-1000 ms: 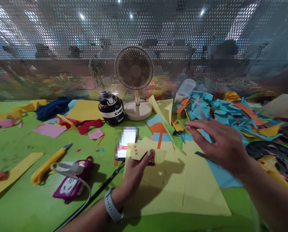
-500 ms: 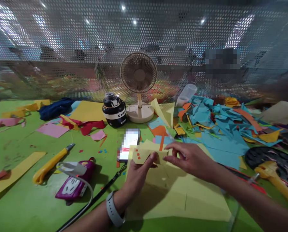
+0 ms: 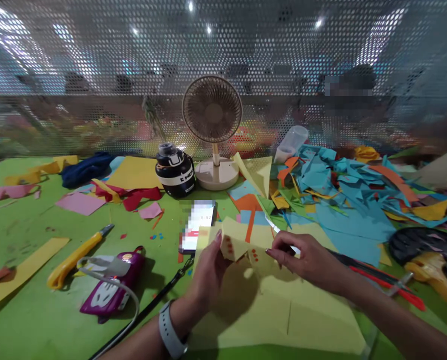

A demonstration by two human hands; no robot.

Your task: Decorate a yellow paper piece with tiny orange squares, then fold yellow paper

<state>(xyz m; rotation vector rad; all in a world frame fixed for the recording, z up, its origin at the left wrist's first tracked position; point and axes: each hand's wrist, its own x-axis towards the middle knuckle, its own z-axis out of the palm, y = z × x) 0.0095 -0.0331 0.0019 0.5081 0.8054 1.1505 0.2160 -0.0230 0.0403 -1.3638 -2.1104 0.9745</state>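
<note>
In my left hand, thumb and fingers are closed on a small yellow paper piece marked with orange squares. The piece looks folded or bent, and more orange squares show on its right part. My right hand pinches at that right edge, thumb and forefinger together. A slim silvery tool sticks out past the right fingers; its kind and how it is held are unclear. Beneath both hands lies a large yellow paper sheet, with an orange strip at its far edge.
A phone lies beyond my left hand. Behind stand a black bottle and a fan. To the left are a yellow-handled cutter and a purple device. Blue paper scraps and a black tray lie right.
The yellow paper piece has turned and bent, showing orange squares on two parts. My right hand has moved slightly right and down, and the silvery tool shows more clearly.
</note>
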